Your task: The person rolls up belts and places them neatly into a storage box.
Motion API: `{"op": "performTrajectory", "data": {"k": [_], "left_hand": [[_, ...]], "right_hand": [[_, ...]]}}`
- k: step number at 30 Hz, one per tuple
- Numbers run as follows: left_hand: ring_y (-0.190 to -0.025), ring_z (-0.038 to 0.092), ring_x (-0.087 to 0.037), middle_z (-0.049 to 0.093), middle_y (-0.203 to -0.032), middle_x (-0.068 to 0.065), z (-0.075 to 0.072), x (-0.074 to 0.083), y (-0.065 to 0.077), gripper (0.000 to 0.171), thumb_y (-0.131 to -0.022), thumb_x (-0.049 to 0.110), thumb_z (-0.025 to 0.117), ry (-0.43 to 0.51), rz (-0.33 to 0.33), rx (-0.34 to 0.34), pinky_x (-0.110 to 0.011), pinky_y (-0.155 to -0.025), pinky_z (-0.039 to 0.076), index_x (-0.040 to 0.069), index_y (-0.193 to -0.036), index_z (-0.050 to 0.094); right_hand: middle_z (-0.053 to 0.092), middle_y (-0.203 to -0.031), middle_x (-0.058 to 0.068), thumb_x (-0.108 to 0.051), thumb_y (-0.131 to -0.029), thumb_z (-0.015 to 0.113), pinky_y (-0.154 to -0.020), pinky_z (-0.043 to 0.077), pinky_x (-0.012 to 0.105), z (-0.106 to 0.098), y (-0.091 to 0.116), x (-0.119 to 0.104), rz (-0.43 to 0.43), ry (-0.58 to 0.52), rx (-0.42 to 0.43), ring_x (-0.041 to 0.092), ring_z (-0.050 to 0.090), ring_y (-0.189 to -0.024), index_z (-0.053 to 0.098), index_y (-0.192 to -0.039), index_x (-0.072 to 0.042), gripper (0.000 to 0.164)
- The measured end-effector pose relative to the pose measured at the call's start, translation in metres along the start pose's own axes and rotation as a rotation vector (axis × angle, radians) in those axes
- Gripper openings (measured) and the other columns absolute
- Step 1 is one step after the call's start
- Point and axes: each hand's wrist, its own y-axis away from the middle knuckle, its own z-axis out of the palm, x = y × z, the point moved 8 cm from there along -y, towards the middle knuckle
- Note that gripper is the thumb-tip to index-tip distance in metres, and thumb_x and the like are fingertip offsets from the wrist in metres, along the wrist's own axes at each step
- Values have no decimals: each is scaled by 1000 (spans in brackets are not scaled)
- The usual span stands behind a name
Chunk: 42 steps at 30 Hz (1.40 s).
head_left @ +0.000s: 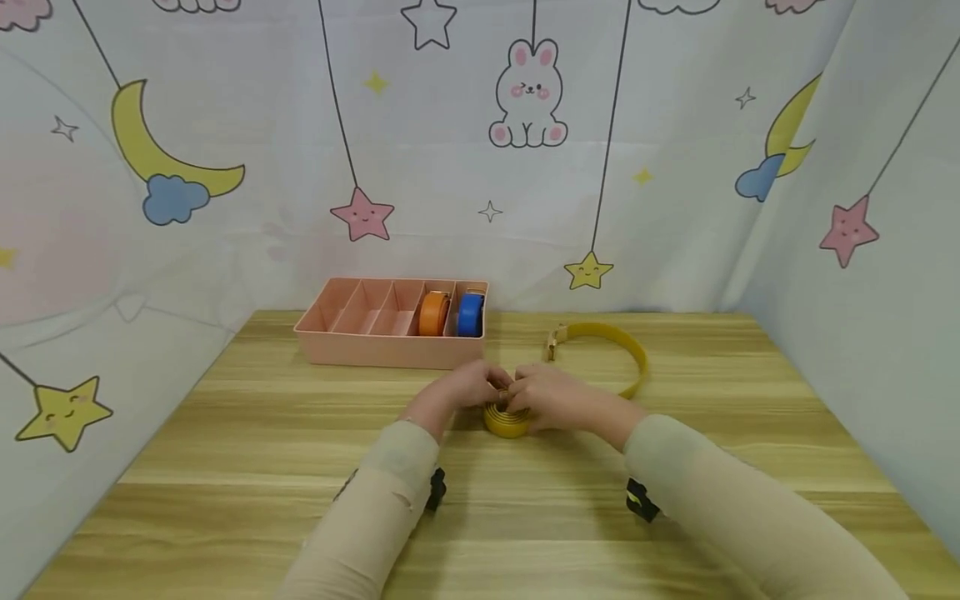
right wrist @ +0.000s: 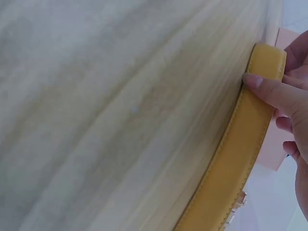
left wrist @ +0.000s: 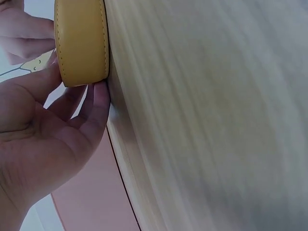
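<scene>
A yellow belt [head_left: 507, 427] lies partly rolled on the table, its coil resting on the strap's edge with the spiral facing up. From the coil's right side the loose strap [head_left: 641, 358] curves back to a gold buckle [head_left: 553, 340]. My left hand [head_left: 472, 385] holds the coil from its left and far side, fingertips against the band in the left wrist view. My right hand [head_left: 557, 398] pinches the belt on the right; in the right wrist view its thumb [right wrist: 269, 91] presses the outer face of the stitched strap. Some fingers are hidden behind the coil.
A pink divided box [head_left: 390, 350] stands behind the left hand. Its two right compartments hold a rolled orange belt [head_left: 432, 315] and a rolled blue belt [head_left: 470, 317]. A printed cloth [head_left: 450, 167] hangs behind the wooden table [head_left: 525, 517] and along its sides.
</scene>
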Motion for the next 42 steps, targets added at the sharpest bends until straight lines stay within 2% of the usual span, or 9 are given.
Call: {"op": "performTrajectory", "data": {"k": [3, 7, 12, 19, 24, 27, 31, 36, 42], "left_hand": [[-89, 54, -16, 69, -107, -6, -1, -2, 0, 26, -94, 6, 62, 22, -20, 6, -26, -79, 46, 3, -119, 69], [-86, 55, -16, 69, -106, -7, -3, -2, 1, 28, -93, 6, 62, 25, -45, 37, -25, -76, 47, 2, -121, 68], [-91, 56, -19, 67, -112, -10, -1, -2, 1, 35, -88, 3, 64, 39, -75, 72, -29, -78, 48, 2, -122, 67], [-71, 52, -20, 63, -104, -11, -3, -8, 7, 35, -84, 0, 62, 31, -199, 149, -27, -62, 43, 2, -119, 66], [-85, 55, -23, 64, -111, -12, -4, -4, 6, 41, -82, -8, 53, -36, -164, 174, -30, -70, 46, 5, -117, 69], [-91, 56, -24, 65, -112, -12, -3, -2, 3, 42, -81, -10, 52, -77, -123, 167, -31, -76, 47, 5, -115, 70], [-95, 57, -23, 66, -110, -12, -3, 1, -3, 44, -81, -12, 51, -98, -73, 126, -31, -80, 48, 5, -116, 70], [-92, 54, -20, 67, -105, -7, -2, 5, -5, 34, -87, -8, 56, -149, -27, 60, -30, -82, 45, 6, -113, 71], [-84, 51, -16, 65, -93, -1, -1, 10, -1, 17, -89, -5, 62, -184, 71, -10, -26, -77, 43, 8, -96, 71]], "right_hand": [[65, -85, -11, -25, -72, 87, -62, 33, 24, -2, -2, -1, -6, 18, 14, 12, 40, -71, 76, -88, -18, 20], [65, -81, -13, -28, -70, 87, -60, 31, 24, -2, -6, 0, 49, 28, 2, 12, 37, -68, 76, -85, -18, 20], [64, -76, -12, -37, -69, 87, -63, 35, 27, 4, -11, 5, 168, 13, -51, 12, 41, -70, 77, -83, -19, 25], [57, -60, -10, -41, -70, 85, -66, 38, 34, 8, -18, 4, 323, -15, -63, 18, 48, -71, 68, -67, -21, 26], [56, -58, -9, -43, -71, 84, -69, 39, 37, 9, -20, 1, 349, -23, 4, 19, 48, -70, 66, -67, -20, 29], [57, -62, -9, -44, -70, 84, -68, 39, 36, 9, -18, 1, 331, -23, 17, 17, 45, -69, 66, -69, -21, 29], [64, -81, -6, -45, -69, 85, -68, 37, 34, 8, -12, 4, 273, 2, -28, 17, 41, -73, 73, -82, -18, 32], [68, -104, -4, -38, -70, 86, -74, 41, 33, 1, -5, -2, 102, 53, -30, 17, 49, -87, 76, -100, -17, 38], [69, -103, -10, -28, -73, 85, -78, 42, 31, -6, 0, -7, -76, 65, 63, 15, 51, -90, 77, -99, -20, 28]]}}
